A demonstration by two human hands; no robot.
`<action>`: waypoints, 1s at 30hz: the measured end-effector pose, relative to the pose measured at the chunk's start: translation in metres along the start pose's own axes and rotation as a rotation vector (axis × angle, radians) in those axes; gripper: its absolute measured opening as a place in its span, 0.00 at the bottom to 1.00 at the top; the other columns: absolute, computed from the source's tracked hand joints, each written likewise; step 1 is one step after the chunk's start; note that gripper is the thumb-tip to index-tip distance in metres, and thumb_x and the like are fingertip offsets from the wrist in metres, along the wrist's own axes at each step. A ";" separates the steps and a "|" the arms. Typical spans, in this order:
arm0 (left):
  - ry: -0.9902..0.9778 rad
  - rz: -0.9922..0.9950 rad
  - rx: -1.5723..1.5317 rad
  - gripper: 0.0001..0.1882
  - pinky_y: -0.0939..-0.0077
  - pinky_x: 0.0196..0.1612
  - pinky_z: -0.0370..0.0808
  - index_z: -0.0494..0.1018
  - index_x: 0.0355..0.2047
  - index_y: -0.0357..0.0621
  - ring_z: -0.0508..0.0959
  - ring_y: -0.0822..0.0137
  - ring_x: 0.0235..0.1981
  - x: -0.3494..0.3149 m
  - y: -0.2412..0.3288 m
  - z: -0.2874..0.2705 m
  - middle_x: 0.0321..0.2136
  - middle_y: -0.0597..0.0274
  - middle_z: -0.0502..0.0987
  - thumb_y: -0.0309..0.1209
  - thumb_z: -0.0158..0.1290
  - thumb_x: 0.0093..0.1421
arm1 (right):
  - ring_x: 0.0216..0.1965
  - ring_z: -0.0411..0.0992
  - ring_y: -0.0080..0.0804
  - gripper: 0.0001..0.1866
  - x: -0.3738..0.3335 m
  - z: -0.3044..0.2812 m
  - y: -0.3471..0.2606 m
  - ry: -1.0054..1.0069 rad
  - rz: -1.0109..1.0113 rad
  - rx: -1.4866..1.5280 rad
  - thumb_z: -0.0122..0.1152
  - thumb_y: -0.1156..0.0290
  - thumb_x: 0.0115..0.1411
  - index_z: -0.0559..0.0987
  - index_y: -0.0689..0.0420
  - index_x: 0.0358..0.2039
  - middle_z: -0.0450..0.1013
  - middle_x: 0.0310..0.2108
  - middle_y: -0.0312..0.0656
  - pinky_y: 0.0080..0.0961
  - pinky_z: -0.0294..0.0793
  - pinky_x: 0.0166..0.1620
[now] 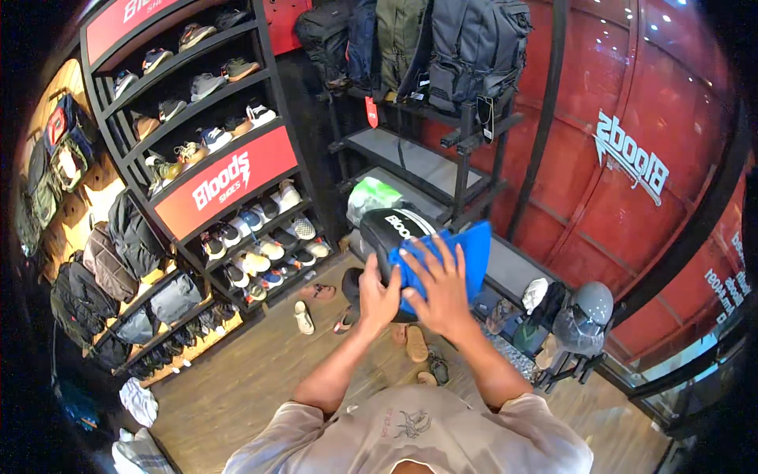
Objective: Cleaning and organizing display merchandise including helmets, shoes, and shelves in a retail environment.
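Observation:
A flat, bright blue piece [476, 254], perhaps cloth or a pouch, stands tilted in front of me at the middle of the view. My right hand [438, 286] lies against its near face, fingers stretched and spread. At its left edge is my left hand [379, 296], thumb up and fingers curled round the side; what lies under those fingers is partly hidden. Just behind, a rounded black item [381, 229] with white print touches or nearly touches the blue piece. I cannot tell whether the left hand also grips the black item.
A green and white plastic-wrapped bundle [375, 197] lies on the rack behind. Backpacks [478, 55] stand above it. Left is a shoe shelf [225, 182]. Sandals [417, 344] lie on the wooden floor [260, 363]. A grey helmet [591, 304] sits right, near glass panels.

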State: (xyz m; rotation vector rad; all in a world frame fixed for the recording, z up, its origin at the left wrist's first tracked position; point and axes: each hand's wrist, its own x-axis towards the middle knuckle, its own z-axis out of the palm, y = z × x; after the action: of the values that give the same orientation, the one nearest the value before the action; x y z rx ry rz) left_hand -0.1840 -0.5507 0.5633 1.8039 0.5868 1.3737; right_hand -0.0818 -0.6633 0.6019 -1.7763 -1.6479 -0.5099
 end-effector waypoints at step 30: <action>-0.318 -1.009 -1.174 0.29 0.63 0.52 0.72 0.73 0.47 0.43 0.77 0.58 0.45 -0.033 -0.089 0.049 0.45 0.56 0.78 0.53 0.41 0.58 | 0.54 0.68 0.41 0.30 -0.176 0.086 0.056 0.729 1.217 2.021 0.41 0.45 0.65 0.68 0.54 0.58 0.69 0.55 0.43 0.44 0.68 0.57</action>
State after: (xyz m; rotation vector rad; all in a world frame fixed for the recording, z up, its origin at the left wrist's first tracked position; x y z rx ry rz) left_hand -0.1401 -0.5381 0.4673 0.5467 0.2943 0.4594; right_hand -0.0634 -0.7317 0.4109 -0.4346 0.1007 0.7966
